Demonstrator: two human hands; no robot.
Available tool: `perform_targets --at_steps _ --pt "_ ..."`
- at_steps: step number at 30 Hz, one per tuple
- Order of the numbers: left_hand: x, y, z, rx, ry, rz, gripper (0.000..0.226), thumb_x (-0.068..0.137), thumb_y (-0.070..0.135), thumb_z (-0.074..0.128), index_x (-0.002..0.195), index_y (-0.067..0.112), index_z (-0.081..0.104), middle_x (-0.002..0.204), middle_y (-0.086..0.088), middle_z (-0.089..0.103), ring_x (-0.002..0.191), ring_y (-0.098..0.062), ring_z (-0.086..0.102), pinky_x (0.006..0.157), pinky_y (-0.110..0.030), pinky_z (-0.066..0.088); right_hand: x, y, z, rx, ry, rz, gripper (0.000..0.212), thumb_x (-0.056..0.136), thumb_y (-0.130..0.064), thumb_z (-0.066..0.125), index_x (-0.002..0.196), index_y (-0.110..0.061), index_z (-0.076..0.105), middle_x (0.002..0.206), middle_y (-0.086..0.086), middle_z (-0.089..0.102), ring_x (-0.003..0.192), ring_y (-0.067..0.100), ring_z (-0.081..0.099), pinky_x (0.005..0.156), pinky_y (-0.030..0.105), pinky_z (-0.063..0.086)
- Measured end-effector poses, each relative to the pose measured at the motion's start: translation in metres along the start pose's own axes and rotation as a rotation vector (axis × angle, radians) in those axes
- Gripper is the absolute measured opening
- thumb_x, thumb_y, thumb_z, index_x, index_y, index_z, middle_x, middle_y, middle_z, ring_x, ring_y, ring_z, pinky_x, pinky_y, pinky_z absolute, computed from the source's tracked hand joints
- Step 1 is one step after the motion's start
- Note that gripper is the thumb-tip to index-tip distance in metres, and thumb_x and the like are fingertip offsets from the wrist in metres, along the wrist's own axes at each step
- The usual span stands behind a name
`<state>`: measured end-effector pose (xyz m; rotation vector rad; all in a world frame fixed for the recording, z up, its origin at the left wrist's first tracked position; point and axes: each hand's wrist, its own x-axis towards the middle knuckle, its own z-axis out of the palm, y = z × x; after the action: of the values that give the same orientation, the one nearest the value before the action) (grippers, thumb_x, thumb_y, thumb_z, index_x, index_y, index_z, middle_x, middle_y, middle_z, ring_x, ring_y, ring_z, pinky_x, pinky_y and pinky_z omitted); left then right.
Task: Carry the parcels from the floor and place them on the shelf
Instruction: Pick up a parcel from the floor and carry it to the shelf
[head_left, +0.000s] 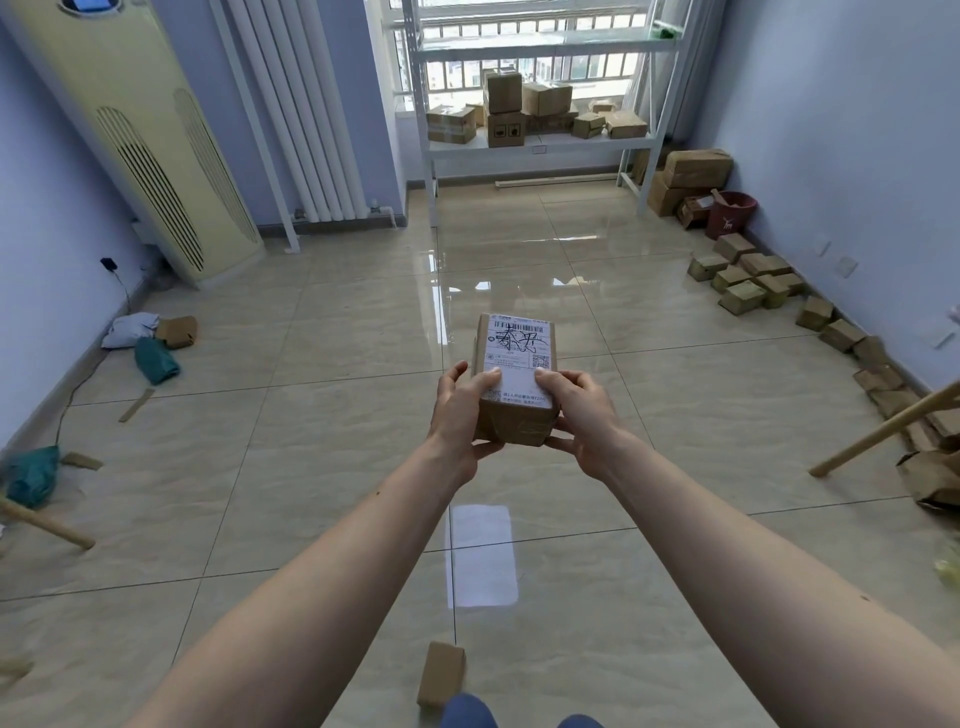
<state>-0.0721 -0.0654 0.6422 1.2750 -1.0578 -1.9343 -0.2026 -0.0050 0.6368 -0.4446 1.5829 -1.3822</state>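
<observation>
You hold a parcel (515, 379) at the centre of view, clear of the floor (363, 415). Your left hand (460, 415) clamps its left side and your right hand (582, 421) its right, thumbs pressed on top. Its white label (519, 358) carries a barcode, a QR code and black handwritten scrawl; the small print is too fine to read. At 12 o'clock the shelf (540, 148) bears a cluster of boxes (524, 111), one with handling symbols printed on its front. At 2 o'clock a red bucket (730, 213) with a white deer mark stands by the wall, its contents unclear. Another box (441, 674) lies at 6 o'clock near your feet.
</observation>
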Motion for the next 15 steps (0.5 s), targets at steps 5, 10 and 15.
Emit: perform_targets --at_steps 5,10,15 --pt "0.005 0.002 -0.001 0.13 -0.022 0.01 0.052 0.085 0.043 0.063 0.134 0.038 0.045 0.119 -0.004 0.067 0.112 -0.026 0.06 0.101 -0.055 0.039 0.002 -0.002 0.002 0.027 0.027 -0.026 0.035 0.09 -0.033 0.065 0.119 -0.014 0.056 0.106 0.009 0.071 0.088 0.022 0.068 0.066 0.037 0.056" --pt "0.019 0.004 -0.003 0.121 -0.027 0.062 0.042 0.09 0.033 0.059 0.132 0.027 0.056 0.116 -0.003 0.071 0.103 -0.021 0.068 0.082 -0.037 0.055 0.011 0.002 0.004 -0.001 0.027 -0.062 0.035 0.093 -0.032 0.062 0.124 -0.015 0.059 0.105 0.005 0.071 0.089 0.019 0.068 0.072 0.038 0.058" --pt "0.03 0.009 0.003 0.165 -0.046 0.106 0.034 0.095 0.027 0.052 0.126 0.023 0.064 0.114 -0.003 0.073 0.092 -0.013 0.069 0.057 -0.021 0.053 0.021 -0.001 0.001 -0.019 0.02 -0.07 0.031 0.095 -0.029 0.058 0.123 -0.016 0.062 0.104 0.003 0.071 0.092 0.02 0.067 0.087 0.046 0.056"
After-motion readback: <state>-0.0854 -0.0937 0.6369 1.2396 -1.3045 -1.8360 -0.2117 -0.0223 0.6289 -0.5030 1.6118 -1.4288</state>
